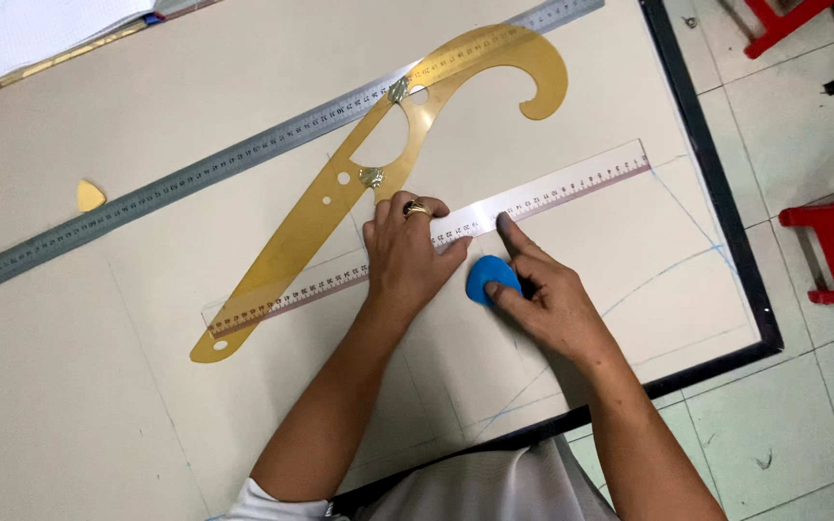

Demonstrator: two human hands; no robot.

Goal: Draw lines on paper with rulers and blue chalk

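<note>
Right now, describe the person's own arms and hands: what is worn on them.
Both forearms are bare. The left hand wears a gold-coloured ring on one finger; the right hand shows no ring or glove. A short white sleeve edge shows at the left upper arm.

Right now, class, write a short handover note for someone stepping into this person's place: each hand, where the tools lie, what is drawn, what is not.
Left hand: flat on the clear ruler, pinning it.
Right hand: pinching blue chalk just below the ruler's edge, forefinger touching that edge.
Yellow curve template lies across the ruler's left end; steel ruler beyond; yellow chalk piece far left.
Done: faint blue lines and a curve at right.
Left: no fresh line visible along the ruler's edge.
</note>
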